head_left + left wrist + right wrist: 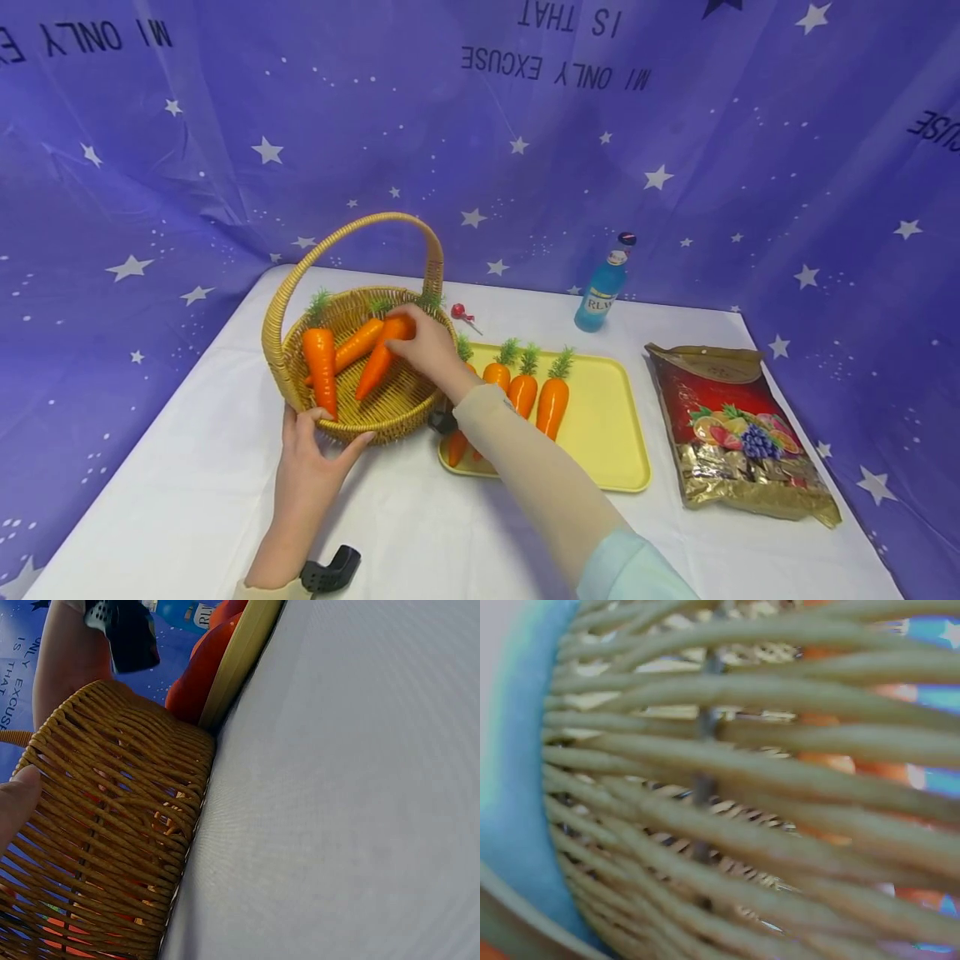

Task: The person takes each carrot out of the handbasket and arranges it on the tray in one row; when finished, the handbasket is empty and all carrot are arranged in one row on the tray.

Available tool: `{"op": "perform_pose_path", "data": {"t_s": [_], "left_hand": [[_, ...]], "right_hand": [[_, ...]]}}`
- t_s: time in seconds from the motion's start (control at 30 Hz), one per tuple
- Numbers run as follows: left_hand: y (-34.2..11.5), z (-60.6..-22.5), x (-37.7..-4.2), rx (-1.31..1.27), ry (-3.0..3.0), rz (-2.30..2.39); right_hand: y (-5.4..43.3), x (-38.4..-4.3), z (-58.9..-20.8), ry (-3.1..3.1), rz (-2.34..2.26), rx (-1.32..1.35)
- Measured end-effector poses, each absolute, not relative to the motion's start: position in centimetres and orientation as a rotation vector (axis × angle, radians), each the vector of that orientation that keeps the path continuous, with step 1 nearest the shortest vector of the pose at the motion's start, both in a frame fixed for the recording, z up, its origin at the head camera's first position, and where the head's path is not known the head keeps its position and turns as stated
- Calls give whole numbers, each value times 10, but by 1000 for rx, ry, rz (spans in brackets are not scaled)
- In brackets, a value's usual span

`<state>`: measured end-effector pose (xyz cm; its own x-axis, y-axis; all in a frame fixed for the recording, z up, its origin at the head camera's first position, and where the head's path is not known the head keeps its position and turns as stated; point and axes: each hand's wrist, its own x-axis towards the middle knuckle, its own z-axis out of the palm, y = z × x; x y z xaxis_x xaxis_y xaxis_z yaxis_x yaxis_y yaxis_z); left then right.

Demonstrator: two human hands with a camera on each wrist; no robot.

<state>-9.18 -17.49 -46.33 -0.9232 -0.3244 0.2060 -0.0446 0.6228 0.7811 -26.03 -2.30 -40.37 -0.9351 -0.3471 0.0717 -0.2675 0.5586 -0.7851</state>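
A wicker basket with a tall arched handle stands at the left of the table. My left hand grips its near rim, fingers over the edge; in the left wrist view the thumb lies against the woven wall. Over the basket's inside, my right hand pinches an orange carrot near its leafy end. One carrot leans on the near rim by my left fingers, and another carrot lies slanted behind it. The right wrist view is filled by blurred wicker weave.
Several carrots lie on a yellow tray right of the basket, partly behind my right forearm. A red lollipop lies behind the tray. Further back stands a blue bottle. A red and gold candy bag lies at the right.
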Motion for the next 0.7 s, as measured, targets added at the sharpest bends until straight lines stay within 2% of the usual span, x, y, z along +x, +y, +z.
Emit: {"op": "perform_pose_path", "data": {"t_s": [0.4, 0.7], "left_hand": [[-174, -463, -91, 317, -2551, -1226], [-175, -464, -91, 303, -2537, -1220]], "right_hand": [[24, -229, -393, 2352, -1970, -576], [105, -195, -381, 2319, -2212, -459]]}}
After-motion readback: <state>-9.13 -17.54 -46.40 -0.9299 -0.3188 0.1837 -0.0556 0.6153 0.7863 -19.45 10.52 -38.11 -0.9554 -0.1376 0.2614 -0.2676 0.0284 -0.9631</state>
